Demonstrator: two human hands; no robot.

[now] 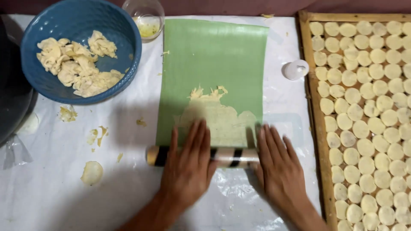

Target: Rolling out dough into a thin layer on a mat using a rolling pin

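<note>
Left hand (187, 164): palm down, flat on the rolling pin (222, 156), fingers straight and slightly spread, fingertips reaching onto the dough sheet (218, 124). Not clamped on anything.
Right hand (277, 164): palm down, flat over the right end of the pin, fingers straight and a little apart.
Rolling pin: one, lying crosswise at the near edge of the green mat (212, 64); black and pale bands, gold-coloured left end. Its middle and right end are covered by the hands.
Dough sheet: one, thin and pale, ragged at the far edge, lying on the near half of the mat, just beyond the pin; near edge hidden by fingers.
Green mat: one, rectangular, lying on the white plastic cover (55, 192).
Loose scraps: one round dough disc (92, 172) to the left on the cover, plus several small crumbs; exact count cannot be told.
Round cutter (295, 69): one small white object between mat and tray; its kind is hard to make out.
Wooden tray (317, 115): one, at right, cut off by the frame, filled with many dough rounds (364, 111) in close rows; too many to count.
Blue bowl (81, 92): one, far left, holding dough scraps.
Small clear bowl (145, 17): one, beyond the mat, yellowish contents, partly cut off.
Dark object (10, 85): at left edge, mostly out of view.
</note>
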